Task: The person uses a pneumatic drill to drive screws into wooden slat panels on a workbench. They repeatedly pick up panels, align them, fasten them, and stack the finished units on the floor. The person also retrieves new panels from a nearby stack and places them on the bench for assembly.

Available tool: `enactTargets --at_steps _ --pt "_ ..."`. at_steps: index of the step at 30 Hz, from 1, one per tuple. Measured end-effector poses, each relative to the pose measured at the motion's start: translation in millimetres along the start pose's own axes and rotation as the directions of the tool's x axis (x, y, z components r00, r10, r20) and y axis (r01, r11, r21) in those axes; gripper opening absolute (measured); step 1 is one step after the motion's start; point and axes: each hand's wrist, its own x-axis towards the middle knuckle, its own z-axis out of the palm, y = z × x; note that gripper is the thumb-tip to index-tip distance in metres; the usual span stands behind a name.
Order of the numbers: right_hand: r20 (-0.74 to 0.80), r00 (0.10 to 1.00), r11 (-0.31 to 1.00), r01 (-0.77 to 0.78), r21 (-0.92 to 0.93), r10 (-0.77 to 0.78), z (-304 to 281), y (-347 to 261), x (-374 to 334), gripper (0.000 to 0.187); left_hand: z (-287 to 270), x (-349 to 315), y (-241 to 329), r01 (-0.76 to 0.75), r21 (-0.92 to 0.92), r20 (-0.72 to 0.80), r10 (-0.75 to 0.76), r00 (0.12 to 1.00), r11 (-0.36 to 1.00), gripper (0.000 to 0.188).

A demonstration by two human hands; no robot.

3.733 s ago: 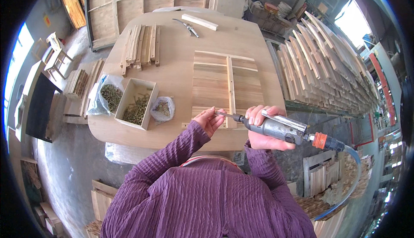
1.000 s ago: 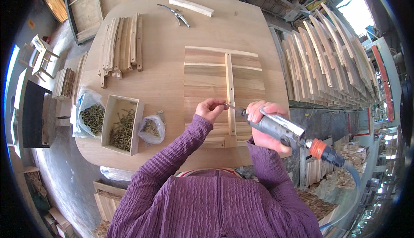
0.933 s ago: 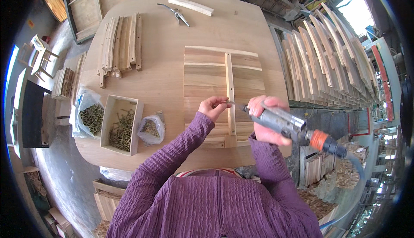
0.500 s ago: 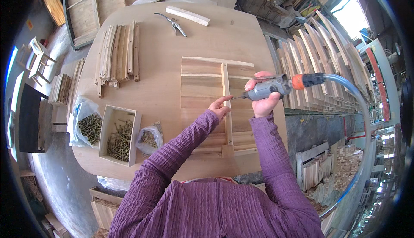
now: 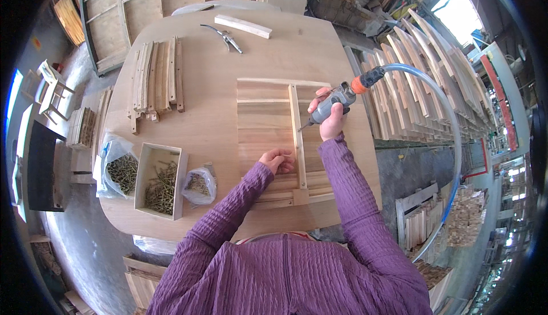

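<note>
My right hand (image 5: 330, 122) is wrapped round a grey air screwdriver (image 5: 334, 101) with an orange and black hose fitting. Its thin bit slants down to the narrow wooden bar (image 5: 297, 143), which lies lengthwise over a flat slatted wooden panel (image 5: 264, 122). Whether the bit touches a screw there is too small to tell. Left of the bar, my left hand (image 5: 278, 161) hovers low over the panel with its fingers curled together; what they hold, if anything, is hidden.
A box of screws (image 5: 138, 186) stands at the left between a larger bag of screws (image 5: 104, 169) and a smaller bag (image 5: 212, 185). Behind them lie stacked wooden strips (image 5: 157, 78). An air blow gun (image 5: 229, 41) and a wood block (image 5: 244, 26) lie farther back. The clear hose (image 5: 454, 115) loops right.
My left hand has left the bit and bar and moved nearer to me, its fingers curling. My right hand has tilted the screwdriver more steeply, bit down at the bar.
</note>
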Motion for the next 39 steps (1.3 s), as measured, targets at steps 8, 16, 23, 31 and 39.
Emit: enactTargets --at_steps 8,16,23,31,39 --pt "0.032 0.999 0.992 0.013 -0.126 -0.009 -2.9 2.8 -1.7 0.065 14.4 -25.9 -1.5 -0.116 0.126 -0.084 0.127 0.988 0.985 0.028" --pt "-0.009 1.000 0.995 0.026 -0.092 -0.026 -5.9 -0.1 0.3 0.060 26.0 -35.6 -2.2 -0.152 0.492 -0.134 0.247 0.960 0.858 0.019" --pt "-0.061 0.998 0.996 0.022 -0.087 -0.027 -2.2 -0.6 -2.4 0.057 30.2 -43.1 1.0 -0.218 0.618 -0.044 0.310 0.950 0.756 0.018" --pt "-0.043 0.991 0.990 0.126 0.061 -0.124 16.1 -51.8 -21.8 0.072 18.0 -63.0 2.3 -0.112 0.008 -0.101 0.112 0.989 0.994 0.015" --pt "0.213 0.975 0.882 -0.152 0.445 0.061 58.6 -82.4 -116.4 0.082 -7.5 -88.9 3.7 -0.127 -0.571 0.150 0.256 0.955 0.811 0.016"
